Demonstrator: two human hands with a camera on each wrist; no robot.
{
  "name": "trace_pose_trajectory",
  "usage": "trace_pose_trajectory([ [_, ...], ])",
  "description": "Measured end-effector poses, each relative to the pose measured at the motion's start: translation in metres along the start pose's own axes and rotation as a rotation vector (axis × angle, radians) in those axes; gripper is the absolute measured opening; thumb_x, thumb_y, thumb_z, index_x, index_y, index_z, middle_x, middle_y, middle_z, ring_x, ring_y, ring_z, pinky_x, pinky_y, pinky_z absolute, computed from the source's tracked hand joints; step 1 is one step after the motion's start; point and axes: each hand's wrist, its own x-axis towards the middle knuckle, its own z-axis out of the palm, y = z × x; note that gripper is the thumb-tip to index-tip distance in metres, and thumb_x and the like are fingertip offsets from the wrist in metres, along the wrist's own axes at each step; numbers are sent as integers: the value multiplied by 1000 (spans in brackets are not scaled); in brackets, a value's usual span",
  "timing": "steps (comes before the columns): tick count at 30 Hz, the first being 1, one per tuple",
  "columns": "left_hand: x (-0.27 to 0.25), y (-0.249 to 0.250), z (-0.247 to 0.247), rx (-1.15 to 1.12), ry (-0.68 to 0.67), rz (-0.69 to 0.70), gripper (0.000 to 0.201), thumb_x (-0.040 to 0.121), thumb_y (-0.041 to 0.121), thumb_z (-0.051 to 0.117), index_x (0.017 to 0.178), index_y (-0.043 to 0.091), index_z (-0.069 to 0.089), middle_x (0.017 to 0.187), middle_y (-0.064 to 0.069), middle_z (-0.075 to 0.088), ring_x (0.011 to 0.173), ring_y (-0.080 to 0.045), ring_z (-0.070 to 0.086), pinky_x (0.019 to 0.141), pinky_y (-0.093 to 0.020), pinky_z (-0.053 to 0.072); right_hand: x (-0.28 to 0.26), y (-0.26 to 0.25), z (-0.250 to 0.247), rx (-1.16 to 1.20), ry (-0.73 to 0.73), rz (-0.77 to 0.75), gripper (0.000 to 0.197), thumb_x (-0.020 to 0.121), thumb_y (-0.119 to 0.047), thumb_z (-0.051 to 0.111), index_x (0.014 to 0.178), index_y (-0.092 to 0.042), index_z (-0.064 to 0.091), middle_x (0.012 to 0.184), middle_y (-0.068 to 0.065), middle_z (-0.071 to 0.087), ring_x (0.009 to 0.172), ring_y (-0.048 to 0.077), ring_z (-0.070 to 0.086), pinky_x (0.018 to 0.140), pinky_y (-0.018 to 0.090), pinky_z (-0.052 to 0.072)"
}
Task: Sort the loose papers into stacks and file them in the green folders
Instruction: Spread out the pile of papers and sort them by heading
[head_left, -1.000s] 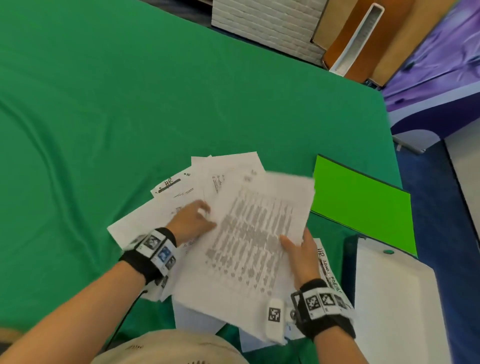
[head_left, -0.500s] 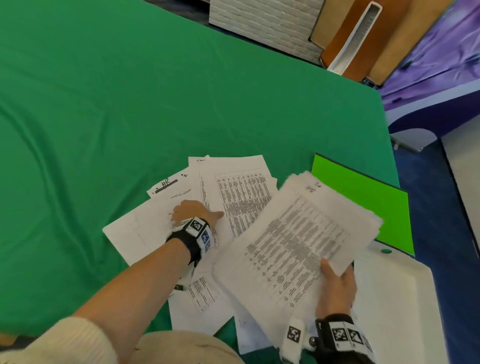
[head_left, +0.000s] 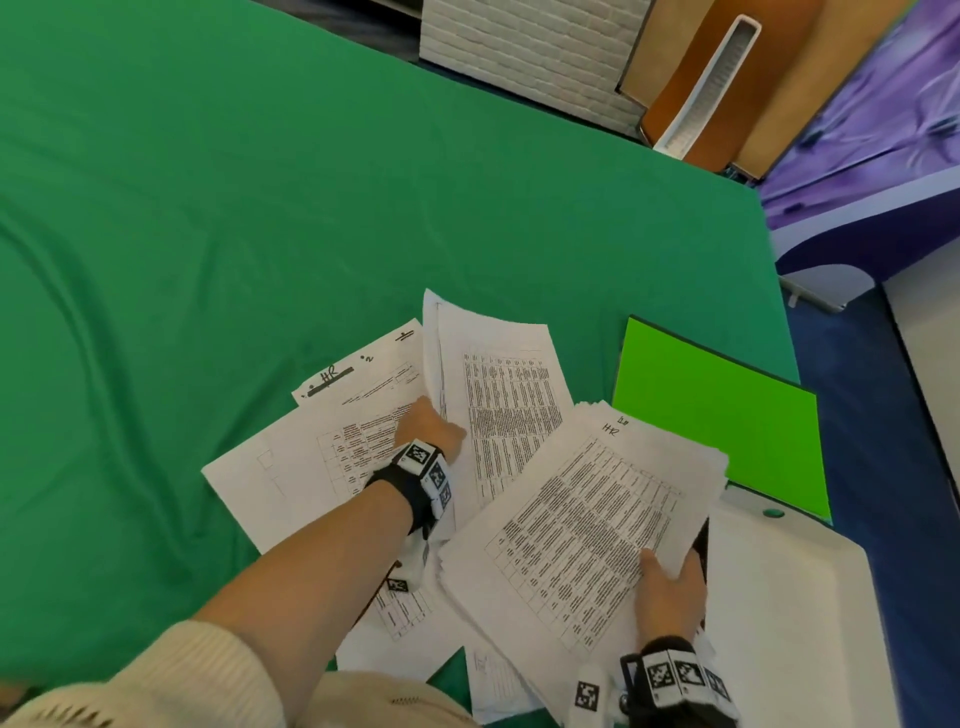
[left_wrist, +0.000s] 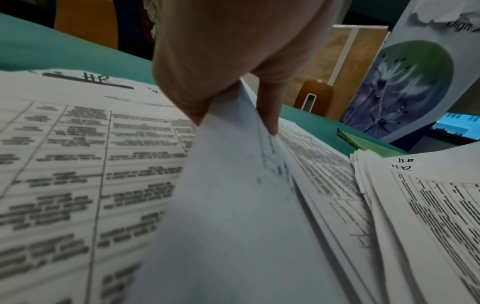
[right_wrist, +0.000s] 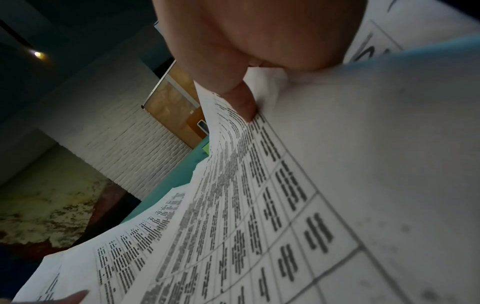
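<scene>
Loose printed papers (head_left: 322, 457) lie fanned on the green table near me. My left hand (head_left: 428, 428) pinches the edge of one printed sheet (head_left: 498, 395) and lifts it off the pile; in the left wrist view the fingers (left_wrist: 267, 115) clamp that sheet (left_wrist: 233, 185). My right hand (head_left: 667, 587) grips a thick stack of printed sheets (head_left: 587, 525) marked "HR", thumb on top, held above the table's near right. The right wrist view shows the thumb (right_wrist: 244, 102) pressed on that stack (right_wrist: 259, 205). A bright green folder (head_left: 722, 415) lies flat to the right.
A white tray-like lid (head_left: 789, 623) sits at the near right, partly under the held stack. The green tablecloth (head_left: 260, 208) stretches wide to the left and far side. A white brick-pattern panel (head_left: 524, 47) and wooden boards (head_left: 691, 78) stand beyond the table's far edge.
My right hand carried the thick stack off the pile to the right, toward the folder. My left hand went from resting on the spread papers to pinching and lifting one sheet.
</scene>
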Motion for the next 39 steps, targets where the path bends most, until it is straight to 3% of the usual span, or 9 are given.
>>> trace_pose_trajectory([
  [5,3,7,-62,-247,65,216,66,79,25,77,136,11,49,135,-9,57,119,-27,58,93,-43,54,2,-10,-11,99,-24,-24,43,92,-4,58,135,-7,51,128,16,59,116,33,55,97,34,38],
  [10,-29,32,-156,-589,-7,395,36,80,7,74,114,7,62,102,-2,72,82,-10,72,70,-28,60,1,-22,-4,165,-150,-20,41,91,-3,59,132,-7,55,122,13,62,104,26,57,92,35,42],
  [15,-56,45,-204,-802,-139,504,34,77,5,71,110,10,63,109,-8,72,96,-22,71,77,-36,59,4,-19,22,154,-284,53,43,92,-8,60,134,-10,52,122,9,62,108,31,60,95,42,47],
  [18,-57,38,-199,-808,-179,461,47,71,10,74,117,7,62,111,-9,72,97,-24,71,78,-37,60,9,-5,35,21,-315,90,41,90,-17,65,130,-15,55,127,11,63,110,33,61,100,52,47],
  [23,-46,5,-160,-720,-243,319,43,72,10,77,113,5,64,106,-10,73,96,-29,71,79,-43,59,4,-21,34,-101,-104,-61,48,95,-42,55,129,-8,52,129,12,57,117,30,55,102,42,41],
  [27,-42,-17,-123,-520,-345,255,35,77,13,78,110,8,68,101,-5,75,90,-24,73,79,-42,59,-15,-56,32,219,-490,91,55,96,-61,34,114,-19,64,111,0,70,101,16,65,87,36,49],
  [32,-40,-37,-96,-404,-312,178,22,81,10,75,102,6,70,80,1,76,67,-13,73,48,-17,52,-20,-50,47,-86,-528,-119,23,85,-26,73,97,-11,62,93,8,71,87,27,69,78,40,57],
  [35,-39,-47,-94,-367,-263,138,14,86,13,72,98,6,70,76,2,74,59,-10,71,46,-15,50,-20,-36,52,-125,-503,-128,16,86,-23,71,85,-11,61,87,8,70,85,26,68,82,48,55],
  [39,-37,-52,-94,-367,-236,129,4,89,9,68,92,7,66,78,-3,71,52,-6,68,43,-13,47,-20,-26,49,-192,-325,-137,12,93,-19,61,89,-9,59,90,4,66,86,25,61,77,32,44],
])
